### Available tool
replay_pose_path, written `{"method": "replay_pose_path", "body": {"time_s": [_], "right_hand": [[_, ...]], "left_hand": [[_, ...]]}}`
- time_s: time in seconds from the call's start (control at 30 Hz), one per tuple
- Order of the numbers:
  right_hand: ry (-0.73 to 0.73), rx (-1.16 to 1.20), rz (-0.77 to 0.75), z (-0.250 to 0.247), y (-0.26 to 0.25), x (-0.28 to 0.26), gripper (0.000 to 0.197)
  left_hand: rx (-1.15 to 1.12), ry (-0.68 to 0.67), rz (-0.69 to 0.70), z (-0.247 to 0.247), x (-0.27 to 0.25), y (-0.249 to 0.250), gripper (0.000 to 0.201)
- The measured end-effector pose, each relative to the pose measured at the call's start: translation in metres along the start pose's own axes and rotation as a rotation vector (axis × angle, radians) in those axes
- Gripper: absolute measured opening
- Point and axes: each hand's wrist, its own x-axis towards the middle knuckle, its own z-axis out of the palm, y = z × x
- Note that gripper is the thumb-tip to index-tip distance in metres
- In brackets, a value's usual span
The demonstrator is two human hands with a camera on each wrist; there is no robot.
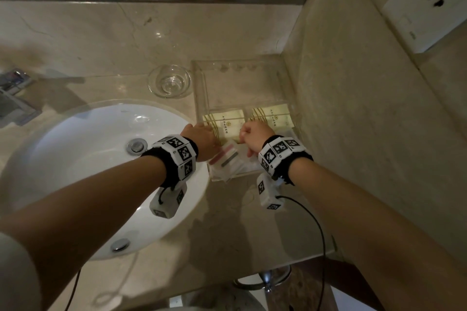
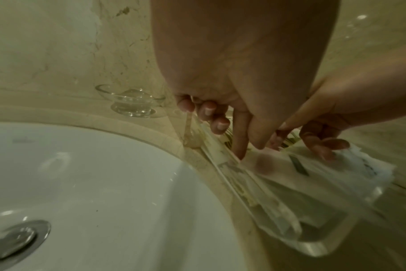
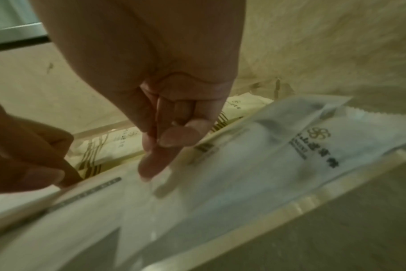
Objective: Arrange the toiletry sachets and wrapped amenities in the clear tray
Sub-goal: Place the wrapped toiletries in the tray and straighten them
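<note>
A clear tray (image 1: pixel 199 88) sits on the marble counter to the right of the basin, against the side wall. Two cream sachets with gold stripes (image 1: pixel 230 121) (image 1: pixel 275 115) lie side by side across its middle. White wrapped packets (image 1: pixel 227 161) (image 3: pixel 243 165) are piled at its near end. My left hand (image 1: pixel 202 137) (image 2: pixel 249 150) is inside the tray's left wall (image 2: pixel 243 183), thumb and index finger pinching the far edge of a white packet. My right hand (image 1: pixel 252 134) (image 3: pixel 160 155) is curled, with its index fingertip touching another white packet.
A small glass bowl (image 1: pixel 168 81) stands just left of the tray's far end. The white basin (image 1: pixel 88 159) lies to the left, with a tap (image 1: pixel 12 93) at the far left. The marble side wall (image 1: pixel 353 108) rises right of the tray, carrying a socket plate (image 1: pixel 429 5).
</note>
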Motion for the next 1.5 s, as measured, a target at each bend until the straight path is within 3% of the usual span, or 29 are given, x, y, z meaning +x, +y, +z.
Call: {"method": "replay_pose_path", "body": {"time_s": [0.47, 1.23, 1.37, 1.5], "right_hand": [[-0.074, -0.112, -0.218, 0.004, 0.009, 0.000, 0.024], [-0.088, -0.168, -0.244, 0.004, 0.012, 0.000, 0.024], [-0.035, -0.107, -0.255, 0.001, 0.011, -0.002, 0.021], [0.127, -0.148, -0.266, -0.013, 0.016, -0.006, 0.019]], "left_hand": [[0.090, 0.034, -0.001, 0.008, 0.003, -0.004, 0.042], [0.035, -0.024, -0.016, 0.008, 0.008, -0.008, 0.039], [-0.025, -0.043, -0.022, 0.009, 0.008, -0.010, 0.039], [-0.191, -0.031, 0.037, 0.002, 0.003, -0.008, 0.036]]}}
